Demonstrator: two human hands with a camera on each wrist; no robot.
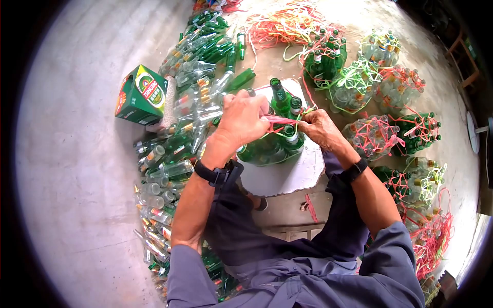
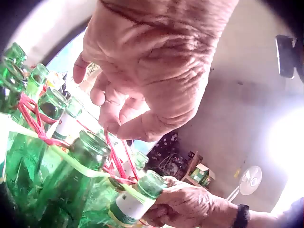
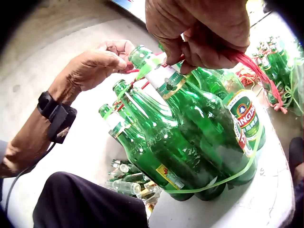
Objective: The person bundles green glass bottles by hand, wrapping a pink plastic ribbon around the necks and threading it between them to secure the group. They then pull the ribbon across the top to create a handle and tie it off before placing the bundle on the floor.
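Observation:
A bundle of green glass bottles [image 1: 280, 97] stands upright on a white board [image 1: 257, 177] before the person. Red plastic string [image 2: 40, 123] winds between the bottle necks along with a pale green strand [image 2: 80, 166]. Another green strand [image 3: 223, 180] circles the bottles low down. My left hand [image 1: 241, 120] pinches the red string between thumb and fingertips above the necks and pulls it taut. On the other side, my right hand [image 1: 322, 128] has its fingers curled round red string at a bottle neck, and a loose tail [image 3: 261, 73] trails from it.
Loose bottles [image 1: 197, 92] lie in a long heap along the left, with a green carton [image 1: 144, 95] beside it. Tied bottle bundles [image 1: 372, 133] stand in rows at the right. A tangle of string [image 1: 280, 25] lies at the back, and a fan [image 1: 472, 132] stands far right.

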